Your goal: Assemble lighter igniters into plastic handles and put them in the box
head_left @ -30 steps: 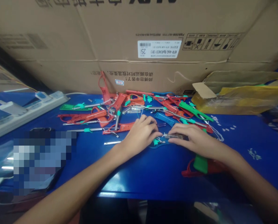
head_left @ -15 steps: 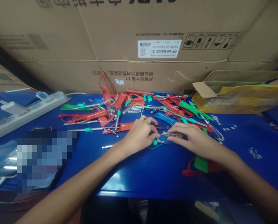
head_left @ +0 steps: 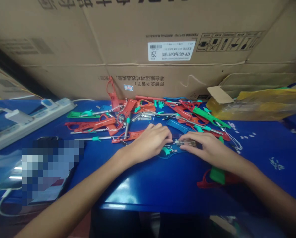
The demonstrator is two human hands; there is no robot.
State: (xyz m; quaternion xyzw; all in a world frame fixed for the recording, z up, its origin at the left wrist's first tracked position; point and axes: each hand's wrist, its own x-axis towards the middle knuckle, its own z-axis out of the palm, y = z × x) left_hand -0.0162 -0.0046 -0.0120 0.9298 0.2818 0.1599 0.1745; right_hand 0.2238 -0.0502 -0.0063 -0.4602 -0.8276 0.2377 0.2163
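My right hand (head_left: 204,143) has thumb and fingers closed on a small clear lighter fuel tank (head_left: 187,143) with a pale tip pointing left. Just left of that tip, my left hand (head_left: 153,142) is pinched, its fingertips curled down; what they hold is hidden. Beneath both hands lies a blue lighter handle shell (head_left: 179,153), partly covered by them. On it sit a teal plastic piece (head_left: 166,151) and thin white wires. Near my right forearm are a green handle shell (head_left: 217,175) and a red handle shell (head_left: 203,181).
Behind my hands spreads a pile of red lighter shells (head_left: 130,107), metal tubes and wires. A large cardboard box (head_left: 113,43) stands behind it. At left are a power strip (head_left: 51,112) and a phone (head_left: 10,180); at right, an open taped carton (head_left: 259,105) and small white pieces (head_left: 277,163).
My left fingers have curled in more tightly above the blue shell. My right hand keeps hold of the clear tank. The whole view has shifted slightly.
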